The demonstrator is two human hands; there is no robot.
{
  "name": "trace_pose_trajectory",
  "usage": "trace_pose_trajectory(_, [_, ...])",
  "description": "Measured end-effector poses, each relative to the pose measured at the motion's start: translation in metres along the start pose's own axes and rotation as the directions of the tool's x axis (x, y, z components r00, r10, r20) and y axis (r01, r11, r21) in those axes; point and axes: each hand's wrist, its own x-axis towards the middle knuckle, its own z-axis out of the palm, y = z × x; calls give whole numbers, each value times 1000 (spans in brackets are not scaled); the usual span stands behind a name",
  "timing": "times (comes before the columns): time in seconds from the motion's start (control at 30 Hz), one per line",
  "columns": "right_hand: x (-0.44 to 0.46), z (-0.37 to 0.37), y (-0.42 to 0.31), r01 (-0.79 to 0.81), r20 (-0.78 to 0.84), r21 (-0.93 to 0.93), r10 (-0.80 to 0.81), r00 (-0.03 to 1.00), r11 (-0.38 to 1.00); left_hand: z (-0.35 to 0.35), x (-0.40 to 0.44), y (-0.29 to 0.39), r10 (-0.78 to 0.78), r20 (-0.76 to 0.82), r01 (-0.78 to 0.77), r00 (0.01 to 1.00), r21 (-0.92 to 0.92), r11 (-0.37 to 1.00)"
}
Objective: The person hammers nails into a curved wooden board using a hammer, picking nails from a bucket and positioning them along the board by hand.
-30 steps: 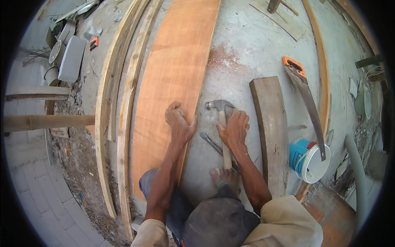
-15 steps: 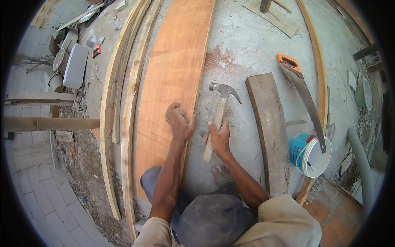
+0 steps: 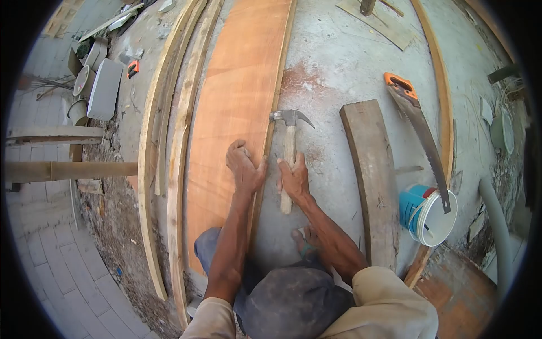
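My right hand (image 3: pixel 293 176) is wrapped round the wooden handle of a claw hammer (image 3: pixel 289 138). The hammer's metal head points left, close to the edge of a long reddish plywood sheet (image 3: pixel 231 85), and its claw curves off to the right. On the sheet rests my left hand (image 3: pixel 244 166), its fingers curled in and its thumb side at the timber strip (image 3: pixel 258 206) along the sheet's right edge. Whatever those curled fingers may hold is too small to make out.
To the right lie a thick weathered timber (image 3: pixel 372 181) and a handsaw (image 3: pixel 418 130) with an orange handle, its tip over a blue and white bucket (image 3: pixel 409 212). Long wooden battens (image 3: pixel 183 135) run along the left. An orange-handled tool (image 3: pixel 132 69) lies beyond them.
My right hand has brought the hammer slightly left and up, so its head now sits at the plywood's edge. The left hand has stayed almost in place.
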Motion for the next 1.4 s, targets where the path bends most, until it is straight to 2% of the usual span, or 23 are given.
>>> trace_pose_trajectory(0.07, [1, -11, -2, 31, 2, 40, -31, 1000, 999, 1, 0, -4, 11, -9, -11, 1000, 0, 1000])
trace_pose_trajectory(0.1, [0, -1, 7, 90, -110, 106, -78, 991, 990, 2, 0, -4, 22, -19, -22, 1000, -1, 1000])
trace_pose_trajectory(0.13, [2, 9, 11, 87, -107, 102, -76, 991, 991, 2, 2, -4, 17, -19, -17, 1000, -2, 1000])
trace_pose_trajectory(0.2, [1, 20, 16, 87, -107, 2, -87, 990, 996, 1, 0, -1, 36, -32, -36, 999, -1, 999])
trace_pose_trajectory(0.23, [6, 11, 12, 66, -7, -161, -68, 998, 985, -1, -1, 0, 37, -30, -37, 999, -1, 999])
trace_pose_trajectory(0.27, [8, 2, 9, 69, -15, -155, -72, 997, 985, -5, 0, 1, -21, -5, 21, 1000, -7, 1000])
trace_pose_trajectory(0.3, [9, -7, -3, 73, 10, -121, -72, 997, 990, -6, 4, 1, -82, 11, 82, 997, -12, 997])
trace_pose_trajectory(0.37, [3, -5, -3, 57, 46, -98, -52, 998, 994, -6, 1, -2, -43, -6, 43, 999, -18, 999])
trace_pose_trajectory(0.43, [2, 14, 8, 81, -137, 152, -60, 989, 985, -4, 4, -5, 3, -33, -4, 999, -21, 1000])
trace_pose_trajectory(0.47, [2, 16, 12, 75, -130, 148, -56, 990, 986, -4, 2, -5, 24, -38, -24, 999, -13, 1000])
trace_pose_trajectory(0.53, [6, 16, 12, 97, -29, -158, -103, 994, 983, -4, 0, -4, 44, -46, -44, 998, -10, 999])
trace_pose_trajectory(0.63, [3, -4, -2, 57, 3, -95, -57, 998, 994, -6, 1, -7, -15, -2, 15, 1000, -6, 1000])
trace_pose_trajectory(0.7, [-6, -9, -2, 56, -8, -63, -57, 998, 996, -3, 2, -9, 104, -51, -103, 993, 17, 995])
trace_pose_trajectory(0.83, [-24, -31, 4, 38, 24, 41, -39, 999, 998, -7, 0, -7, 104, -94, -103, 990, 10, 995])
trace_pose_trajectory(0.93, [-39, -53, 15, -13, 21, -1, 13, 1000, 1000, -11, 3, -7, 130, -155, -140, 979, -55, 989])
trace_pose_trajectory(1.0, [-50, -70, 22, -36, 38, -19, 37, 999, 999, -12, 1, -5, -185, -130, 157, 974, -196, 968])
trace_pose_trajectory(1.03, [-56, -78, 25, -62, 54, -32, 64, 996, 998, -13, 2, -5, -197, -138, 167, 971, -203, 965])
trace_pose_trajectory(1.07, [-63, -84, 27, -62, 62, -46, 64, 996, 997, -15, 6, -5, -284, -61, 247, 957, -348, 905])
trace_pose_trajectory(1.13, [-72, -94, 25, -131, 58, -35, 133, 989, 991, -20, 17, 3, -363, 16, 324, 931, -489, 810])
trace_pose_trajectory(1.2, [-81, -101, 21, -152, 62, -47, 154, 986, 987, -20, 26, 11, -176, -168, 105, 970, -366, 925])
trace_pose_trajectory(1.23, [-84, -104, 19, -177, 57, -41, 179, 982, 983, -19, 30, 11, -186, -178, 109, 966, -371, 922])
trace_pose_trajectory(1.33, [-84, -110, 21, -168, 71, -58, 172, 983, 984, -25, 41, 14, -222, -63, 163, 973, -494, 854])
trace_pose_trajectory(1.4, [-83, -113, 18, -184, 81, -59, 188, 979, 981, -29, 46, 15, -350, 89, 350, 932, -470, 811])
